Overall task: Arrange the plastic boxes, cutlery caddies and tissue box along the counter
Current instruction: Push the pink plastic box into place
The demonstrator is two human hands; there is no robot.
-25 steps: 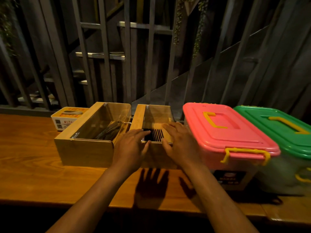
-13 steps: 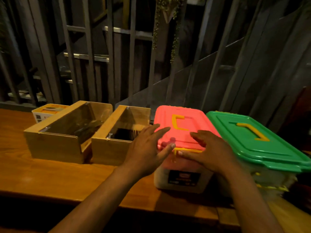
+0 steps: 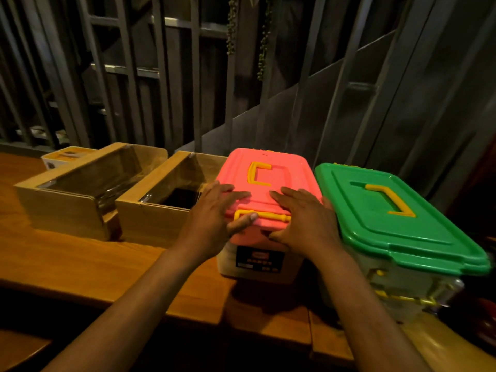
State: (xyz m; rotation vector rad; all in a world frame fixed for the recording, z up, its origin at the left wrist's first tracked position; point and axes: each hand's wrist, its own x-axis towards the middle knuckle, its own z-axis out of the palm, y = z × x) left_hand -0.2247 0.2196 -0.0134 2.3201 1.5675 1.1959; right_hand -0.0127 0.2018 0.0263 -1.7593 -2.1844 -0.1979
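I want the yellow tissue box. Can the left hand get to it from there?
Probably not easily: the left hand rests on the pink box, and both wooden caddies stand between it and the tissue box.

Tissue box (image 3: pixel 65 156) at ten o'clock: mostly hidden behind left cutlery caddy (image 3: pixel 80 189), print too small to read. Contents of both caddies dark, cannot tell. Pink-lidded box (image 3: pixel 268 167) label (image 3: pixel 259 257) blurred, unreadable; front latch (image 3: pixel 271 215) partly covered by left hand (image 3: pixel 212 218) thumb. Green-lidded box (image 3: pixel 397 210) near corner at four o'clock blurred. Both forearms cut off by bottom edge.
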